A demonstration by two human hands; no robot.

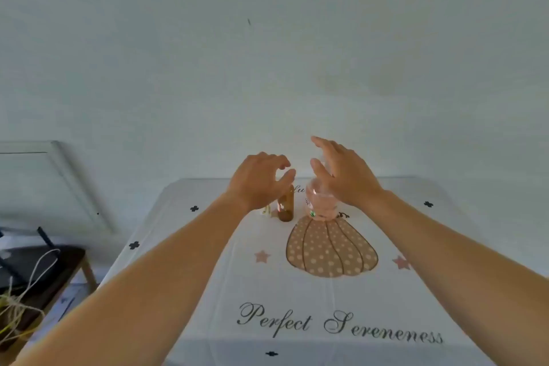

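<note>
A small brown bottle (286, 208) stands upright at the far end of the table, and a clear plastic bottle of pinkish liquid (319, 202) stands just right of it. My left hand (258, 180) hovers over and in front of the brown bottle, fingers curved, holding nothing. My right hand (341, 175) is raised in front of the clear bottle's upper part with fingers extended, hiding the cap; whether it touches the bottle I cannot tell. A small pale object (266, 211) lies left of the brown bottle.
The table wears a white cloth (208, 261) printed with a dotted dress figure, stars and the words "Perfect Sereneness". A white wall rises right behind it. At the left stand a dark stool (59, 261) with twine and a leaning pale frame (68, 181).
</note>
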